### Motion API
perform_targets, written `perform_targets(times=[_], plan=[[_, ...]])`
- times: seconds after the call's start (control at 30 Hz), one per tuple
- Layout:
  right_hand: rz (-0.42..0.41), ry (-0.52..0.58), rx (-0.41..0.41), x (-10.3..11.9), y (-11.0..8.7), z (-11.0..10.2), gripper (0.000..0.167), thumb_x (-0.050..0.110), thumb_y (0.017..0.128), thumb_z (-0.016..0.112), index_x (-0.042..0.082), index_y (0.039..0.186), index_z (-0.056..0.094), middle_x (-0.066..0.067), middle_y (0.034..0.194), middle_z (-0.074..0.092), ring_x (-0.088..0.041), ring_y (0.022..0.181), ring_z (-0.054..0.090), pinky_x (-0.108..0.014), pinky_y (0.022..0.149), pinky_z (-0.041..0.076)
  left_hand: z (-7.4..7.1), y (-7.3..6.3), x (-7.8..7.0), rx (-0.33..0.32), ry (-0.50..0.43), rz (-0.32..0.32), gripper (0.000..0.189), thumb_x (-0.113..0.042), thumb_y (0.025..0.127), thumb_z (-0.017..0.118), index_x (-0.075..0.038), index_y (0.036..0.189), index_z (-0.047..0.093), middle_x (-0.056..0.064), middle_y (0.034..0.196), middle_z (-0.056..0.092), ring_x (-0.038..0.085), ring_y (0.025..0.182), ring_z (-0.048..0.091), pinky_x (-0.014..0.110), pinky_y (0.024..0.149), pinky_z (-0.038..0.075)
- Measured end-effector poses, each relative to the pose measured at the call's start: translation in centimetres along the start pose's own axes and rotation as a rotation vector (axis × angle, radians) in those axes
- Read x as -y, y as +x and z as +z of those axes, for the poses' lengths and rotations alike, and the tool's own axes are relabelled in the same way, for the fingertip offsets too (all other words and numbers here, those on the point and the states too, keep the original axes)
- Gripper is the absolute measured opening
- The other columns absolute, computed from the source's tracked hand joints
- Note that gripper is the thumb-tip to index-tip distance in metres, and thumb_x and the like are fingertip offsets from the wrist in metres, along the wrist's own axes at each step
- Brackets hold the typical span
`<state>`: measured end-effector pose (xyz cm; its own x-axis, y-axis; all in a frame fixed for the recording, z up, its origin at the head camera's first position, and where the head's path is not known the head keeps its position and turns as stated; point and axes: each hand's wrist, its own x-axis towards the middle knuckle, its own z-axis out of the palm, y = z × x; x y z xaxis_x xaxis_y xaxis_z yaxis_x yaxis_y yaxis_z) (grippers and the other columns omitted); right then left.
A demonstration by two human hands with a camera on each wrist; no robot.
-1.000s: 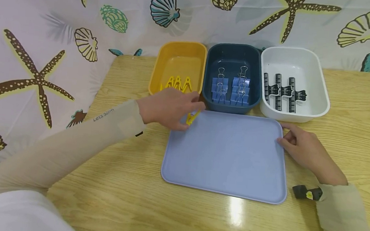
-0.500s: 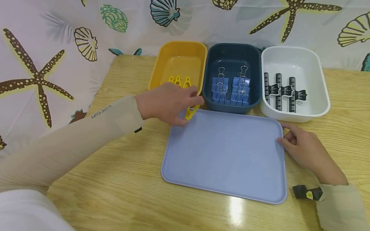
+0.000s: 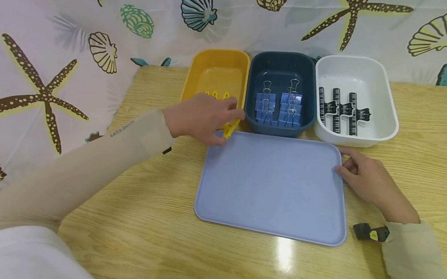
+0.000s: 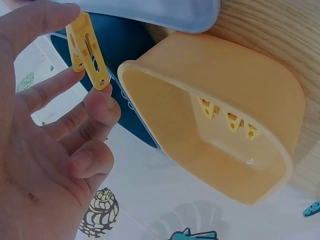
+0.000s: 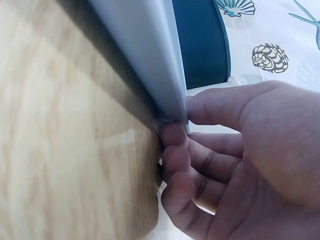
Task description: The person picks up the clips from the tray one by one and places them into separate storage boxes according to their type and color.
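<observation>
My left hand (image 3: 201,117) pinches a yellow clothespin (image 4: 89,50) between thumb and fingertips. It hovers over the far left corner of the pale blue tray (image 3: 273,188), close to the front rim of the yellow bin (image 3: 221,75). Inside that bin lie a few more yellow clothespins (image 4: 232,120), partly covered by the hand in the head view. At the tray's right edge, my right hand (image 3: 371,181) grips the rim, thumb against its side and fingers curled at its underside, as the right wrist view shows.
Beside the yellow bin stands a dark blue bin (image 3: 282,62) with several blue binder clips (image 3: 290,109). Right of it, a white bin (image 3: 356,82) contains black clips with a piano-key pattern (image 3: 345,110). A patterned cloth (image 3: 234,16) hangs behind the wooden table (image 3: 139,238).
My left hand has moved up and slightly left with the clothespin, from over the tray towards the yellow bin. The right hand and tray have stayed put.
</observation>
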<state>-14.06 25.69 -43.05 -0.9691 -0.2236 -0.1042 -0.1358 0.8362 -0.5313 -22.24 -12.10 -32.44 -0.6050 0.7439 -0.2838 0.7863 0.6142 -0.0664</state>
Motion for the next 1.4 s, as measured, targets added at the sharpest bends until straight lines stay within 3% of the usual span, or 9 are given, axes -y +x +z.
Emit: perform_targets(times=[0.33, 0.83, 1.4], plan=[[0.011, 0.007, 0.006, 0.1, 0.0, -0.1, 0.044, 0.019, 0.093, 0.06, -0.002, 0.131, 0.051, -0.009, 0.084, 0.065, -0.007, 0.061, 0.047, -0.024, 0.056, 0.037, -0.4, 0.4, 1.1, 0.016, 0.006, -0.053, 0.059, -0.041, 0.085, 0.06, -0.02, 0.138, 0.045, 0.009, 0.118, 0.051, 0.021, 0.058, 0.049, 0.029, 0.057, 0.042], [0.014, 0.012, 0.003, 0.0, -0.1, -0.1, 0.044, 0.019, 0.093, 0.06, -0.002, 0.131, 0.051, -0.009, 0.083, 0.064, -0.009, 0.062, 0.047, -0.024, 0.055, 0.037, -0.3, 1.2, 2.7, -0.014, -0.058, -0.084, 0.058, -0.042, 0.084, 0.063, -0.022, 0.135, 0.046, 0.009, 0.117, 0.051, 0.024, 0.066, 0.052, 0.032, 0.063, 0.045], [-0.003, 0.019, -0.023, -0.1, -0.2, 0.0, 0.042, 0.018, 0.093, 0.061, 0.0, 0.13, 0.053, -0.008, 0.082, 0.065, -0.005, 0.06, 0.046, -0.024, 0.056, 0.037, -0.3, 2.5, 4.2, 0.031, -0.096, -0.174, 0.062, -0.043, 0.087, 0.062, -0.02, 0.14, 0.041, 0.012, 0.128, 0.048, 0.025, 0.074, 0.054, 0.033, 0.071, 0.047]])
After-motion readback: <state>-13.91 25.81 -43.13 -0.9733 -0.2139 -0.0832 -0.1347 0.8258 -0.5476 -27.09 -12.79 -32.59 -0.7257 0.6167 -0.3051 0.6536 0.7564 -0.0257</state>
